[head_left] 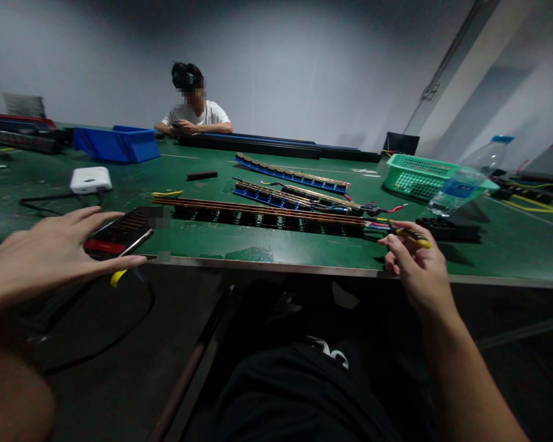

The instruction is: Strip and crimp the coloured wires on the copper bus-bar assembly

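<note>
My left hand (50, 248) is at the table's front edge, fingers and thumb around the two long sides of a dark, glossy, phone-like device (120, 232) with a red strip on its face. In my right hand (421, 270) is a hand tool with a black and yellow handle (415, 237); its working end is hard to make out. It is beside the coloured wires (378, 226) at the right end of a long black strip with copper-coloured rails (258, 215). That strip lies along the front of the green table (212, 242).
Behind lie shorter blue-based strips (290, 173), a green basket (419, 175) and a tilted water bottle (465, 178). A white box (91, 179) with a black cable and blue bins (124, 144) stand left. A person (196, 113) sits across the table.
</note>
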`<state>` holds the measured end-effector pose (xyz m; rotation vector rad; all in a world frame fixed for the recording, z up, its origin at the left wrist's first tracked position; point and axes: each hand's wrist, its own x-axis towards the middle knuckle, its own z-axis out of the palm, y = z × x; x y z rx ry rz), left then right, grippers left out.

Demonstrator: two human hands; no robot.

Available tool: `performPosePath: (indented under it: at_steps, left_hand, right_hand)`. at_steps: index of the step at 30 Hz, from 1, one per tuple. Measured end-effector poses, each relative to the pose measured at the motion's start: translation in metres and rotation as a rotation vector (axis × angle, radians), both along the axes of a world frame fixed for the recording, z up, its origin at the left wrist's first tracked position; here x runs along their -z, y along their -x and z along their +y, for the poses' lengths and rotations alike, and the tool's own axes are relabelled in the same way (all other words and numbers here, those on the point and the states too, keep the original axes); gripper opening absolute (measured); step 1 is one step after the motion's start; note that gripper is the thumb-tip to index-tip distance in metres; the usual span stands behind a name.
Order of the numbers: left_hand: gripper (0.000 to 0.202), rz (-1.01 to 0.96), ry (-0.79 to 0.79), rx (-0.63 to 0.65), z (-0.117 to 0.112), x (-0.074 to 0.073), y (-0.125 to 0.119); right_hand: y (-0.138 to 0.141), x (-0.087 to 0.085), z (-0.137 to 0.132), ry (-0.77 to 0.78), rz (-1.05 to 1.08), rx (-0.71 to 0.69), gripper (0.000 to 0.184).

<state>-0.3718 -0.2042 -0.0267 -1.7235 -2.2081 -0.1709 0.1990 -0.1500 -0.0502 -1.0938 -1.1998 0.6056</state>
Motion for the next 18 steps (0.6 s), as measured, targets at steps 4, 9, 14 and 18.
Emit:
performPosePath:
  at_steps: [4, 9, 14, 18]
  left_hand:
    - [0.096, 0.049, 0.144, 0.02, 0.001, -0.005, -0.012]
    - [0.094, 0.092, 0.187, 0.083, 0.002, -0.009, -0.018]
    - [0.109, 0.044, 0.023, 0.212, 0.004, -0.001, -0.002]
    - [0.099, -0.033, -0.151, 0.286, 0.002, -0.005, -0.003]
  right_hand:
    - [0.0, -0.001, -0.001, 0.006, -0.003, 0.011, 0.051]
    - [0.0, -0.001, -0.001, -0.002, -0.009, 0.008, 0.05]
    - [0.0, 0.001, 0.0, -0.006, -0.002, 0.009, 0.048]
    - [0.001, 0.001, 0.0, -0.025, -0.004, 0.006, 0.048]
